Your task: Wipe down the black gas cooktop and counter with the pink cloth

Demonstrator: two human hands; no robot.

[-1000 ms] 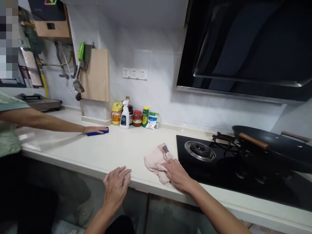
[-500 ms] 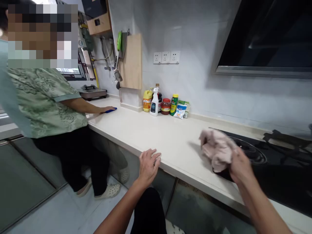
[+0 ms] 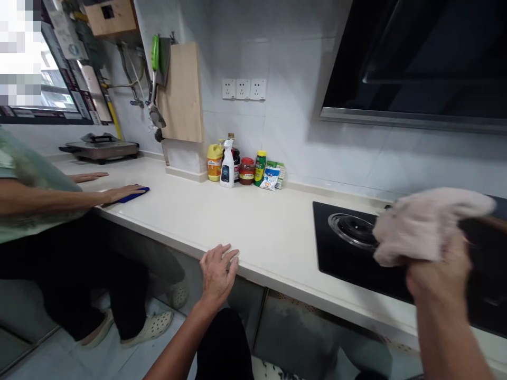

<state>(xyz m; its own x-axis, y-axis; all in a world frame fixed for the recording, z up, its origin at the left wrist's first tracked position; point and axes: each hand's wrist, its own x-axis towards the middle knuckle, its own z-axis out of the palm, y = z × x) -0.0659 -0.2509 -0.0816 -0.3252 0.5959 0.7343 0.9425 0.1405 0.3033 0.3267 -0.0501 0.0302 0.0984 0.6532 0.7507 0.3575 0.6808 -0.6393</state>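
Note:
My right hand [image 3: 439, 272] grips a pale pinkish cloth [image 3: 420, 224], held up over the black gas hob [image 3: 340, 269]; both are blurred by motion. Part of the hob and its right side are hidden behind cloth and hand. To the left of the cloth a round burner [image 3: 354, 228] shows. Resting at the front edge of the white countertop [image 3: 253, 227], my left hand [image 3: 217, 272] has its fingers spread and holds nothing.
At left a co-worker's hand [image 3: 122, 194] presses a blue cloth [image 3: 134, 194] on the counter. By the wall stand a white spray bottle [image 3: 227, 166], a yellow jug [image 3: 214, 162], a red-lidded jar [image 3: 247, 171] and packets. An electric pan [image 3: 103, 148] sits farther left. A range hood [image 3: 412, 68] hangs above the hob.
My right hand has lifted the cloth and carried it rightward over the hob. The view has turned right. My left hand stays at the counter edge.

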